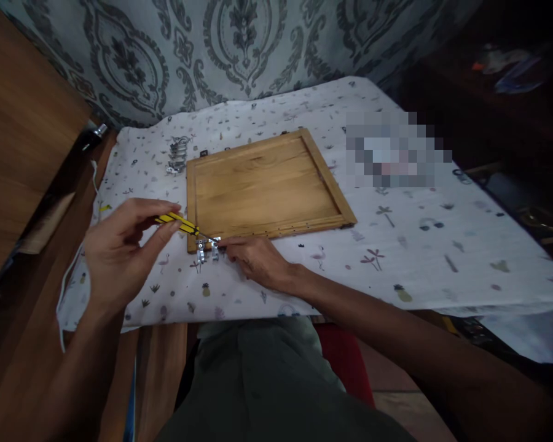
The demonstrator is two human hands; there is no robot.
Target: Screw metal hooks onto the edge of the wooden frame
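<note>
While the green-grey garment (pixel 258 380) filled the nearest part of the view, with a red seat (pixel 345 362) beside it, both bare hands worked over the white printed cloth (pixel 419 264). The right hand (pixel 258 261) reached in with curled fingers, its fingertips at the right silver metal fitting (pixel 215 252); whether they pinched it, I cannot tell. The left hand (pixel 126 248) gripped a yellow-and-black screwdriver (pixel 179 223) between thumb and fingers, the shaft slanting down to that same fitting. The left silver metal fitting (pixel 201 252) sat just beside it, both at the near left corner of the framed wooden panel (pixel 262 190), which lay flat on the cloth. Beyond the panel's left side lay a group of loose metal fittings (pixel 178 153). Farthest back hung a grey damask-patterned fabric (pixel 239 43).
</note>
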